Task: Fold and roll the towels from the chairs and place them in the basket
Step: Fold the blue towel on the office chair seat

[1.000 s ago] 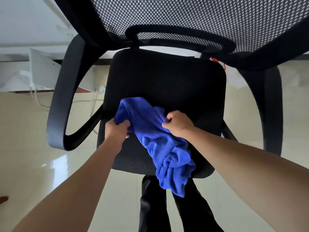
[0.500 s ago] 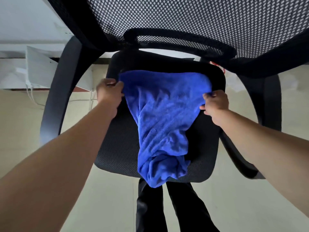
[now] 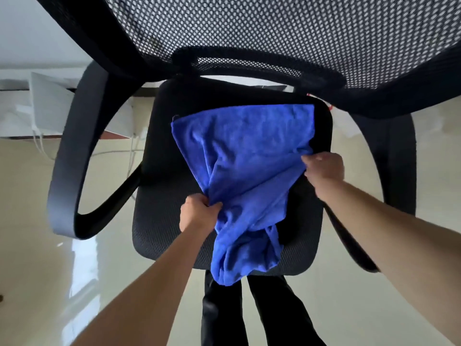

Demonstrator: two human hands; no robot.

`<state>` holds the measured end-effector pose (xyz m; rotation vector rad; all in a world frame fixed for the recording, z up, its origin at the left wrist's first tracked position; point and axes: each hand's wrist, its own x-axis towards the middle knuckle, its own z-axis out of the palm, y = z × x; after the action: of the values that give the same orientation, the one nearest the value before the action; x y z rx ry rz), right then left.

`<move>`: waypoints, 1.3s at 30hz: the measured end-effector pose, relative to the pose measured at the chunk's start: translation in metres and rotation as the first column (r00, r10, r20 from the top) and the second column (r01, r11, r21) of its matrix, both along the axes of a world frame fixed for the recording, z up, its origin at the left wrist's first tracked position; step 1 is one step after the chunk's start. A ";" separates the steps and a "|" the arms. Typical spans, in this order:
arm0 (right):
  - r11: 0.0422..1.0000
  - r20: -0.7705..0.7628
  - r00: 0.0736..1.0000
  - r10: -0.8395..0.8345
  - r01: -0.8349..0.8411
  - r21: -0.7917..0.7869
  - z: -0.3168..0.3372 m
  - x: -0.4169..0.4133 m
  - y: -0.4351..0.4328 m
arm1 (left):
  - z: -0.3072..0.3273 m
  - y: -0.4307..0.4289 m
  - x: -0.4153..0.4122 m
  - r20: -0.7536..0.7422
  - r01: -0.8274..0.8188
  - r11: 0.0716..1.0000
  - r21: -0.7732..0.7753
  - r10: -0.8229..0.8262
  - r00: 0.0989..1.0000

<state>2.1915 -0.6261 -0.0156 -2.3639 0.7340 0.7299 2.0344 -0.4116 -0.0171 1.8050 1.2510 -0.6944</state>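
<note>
A blue towel [image 3: 244, 156] lies on the seat of a black mesh office chair [image 3: 159, 221]. Its far edge is spread flat across the back of the seat, and its near end hangs bunched over the front edge. My left hand [image 3: 197, 213] pinches the towel's left side near the middle of the seat. My right hand [image 3: 323, 168] grips the towel's right edge near the seat's right side. No basket is in view.
The chair's mesh backrest [image 3: 274, 33] looms over the seat, with armrests on the left [image 3: 67, 171] and right [image 3: 396, 156]. Pale glossy floor [image 3: 37, 270] surrounds the chair. White boxes and cables [image 3: 50, 108] sit at the far left. My dark trouser legs [image 3: 249, 315] are below.
The towel's far edge now lies on the back of the seat. Both hands left the far corners and came nearer, gripping the towel's sides lower down.
</note>
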 end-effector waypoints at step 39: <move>0.721 -0.087 0.716 0.692 -0.690 0.060 -0.006 -0.031 0.067 | -0.007 0.039 -0.021 -0.069 -0.369 0.913 -0.175 0.363 0.929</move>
<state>2.1610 -0.5592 -0.0213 -2.5846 -0.1842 1.1582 2.0138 -0.3728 -0.0240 1.3613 1.4480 -0.6065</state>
